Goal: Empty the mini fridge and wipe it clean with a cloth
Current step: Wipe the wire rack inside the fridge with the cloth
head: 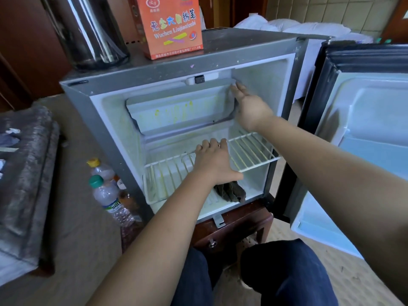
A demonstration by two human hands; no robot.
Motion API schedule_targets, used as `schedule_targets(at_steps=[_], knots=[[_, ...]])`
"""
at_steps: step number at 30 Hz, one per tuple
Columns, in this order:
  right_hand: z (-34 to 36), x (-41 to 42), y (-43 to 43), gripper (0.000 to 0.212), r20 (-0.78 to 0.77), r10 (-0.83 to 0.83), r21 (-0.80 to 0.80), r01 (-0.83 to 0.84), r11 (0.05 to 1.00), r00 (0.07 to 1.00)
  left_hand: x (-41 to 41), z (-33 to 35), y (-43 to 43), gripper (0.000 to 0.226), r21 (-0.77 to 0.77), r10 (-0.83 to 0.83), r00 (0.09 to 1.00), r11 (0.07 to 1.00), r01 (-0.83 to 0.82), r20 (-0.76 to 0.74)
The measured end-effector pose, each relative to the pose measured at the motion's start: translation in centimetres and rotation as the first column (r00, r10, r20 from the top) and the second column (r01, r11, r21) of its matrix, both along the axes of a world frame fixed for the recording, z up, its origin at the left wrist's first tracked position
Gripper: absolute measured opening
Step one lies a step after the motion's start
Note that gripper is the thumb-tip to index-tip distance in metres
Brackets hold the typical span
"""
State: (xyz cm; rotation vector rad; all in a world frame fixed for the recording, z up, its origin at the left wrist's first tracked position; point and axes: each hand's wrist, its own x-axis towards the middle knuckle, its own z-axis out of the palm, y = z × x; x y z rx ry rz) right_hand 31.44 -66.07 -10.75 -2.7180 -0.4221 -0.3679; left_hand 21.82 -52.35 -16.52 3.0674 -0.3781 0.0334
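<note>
Mini fridge [154, 69] open: fingers of our left hand [212, 160] hook over the wire shelf [254, 151], our right hand [249, 107] at its 1 o'clock lays released fingers on the freezer flap [181, 111], cloth [230, 192] at 6 o'clock on the fridge floor.

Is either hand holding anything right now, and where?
Nothing clearly held: left hand lies on the wire shelf, grip unclear; right hand touches the freezer box corner, fingers straight.

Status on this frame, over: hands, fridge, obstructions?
Left hand grips white wire shelf. Right hand, open, touches stained white freezer box. Grey mini fridge open; dark brown cloth lies inside, below shelf.
</note>
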Motion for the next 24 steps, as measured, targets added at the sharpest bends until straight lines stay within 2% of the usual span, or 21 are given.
schedule_targets(at_steps=[6,12,15,18,24], knots=[[-0.5,-6.3,-1.1,0.064,0.119,0.035,0.122,-0.05,0.991,0.992,-3.2,-1.2,-1.3,0.112,0.018,0.029,0.99,0.999,-0.032,0.139],[-1.0,-10.2,-2.3,0.051,0.25,0.038,0.14,-0.075,0.987,0.968,-4.5,-0.9,-2.3,0.116,0.034,0.072,0.966,0.996,-0.082,0.249],[-1.5,-10.4,-3.3,0.05,0.242,0.009,0.12,-0.039,0.992,0.97,-5.0,-0.7,-2.7,0.115,0.038,0.084,0.962,0.995,-0.097,0.259],[-1.9,-10.5,-3.9,0.046,0.234,-0.011,0.128,-0.02,0.992,0.972,-5.7,-0.3,-2.7,0.113,-0.074,0.181,0.945,0.983,-0.167,0.271],[-2.4,-11.3,-2.9,0.038,0.234,-0.069,0.285,-0.001,0.958,0.97,-6.7,0.0,-0.2,0.119,-0.265,0.393,0.896,0.904,-0.335,0.209]])
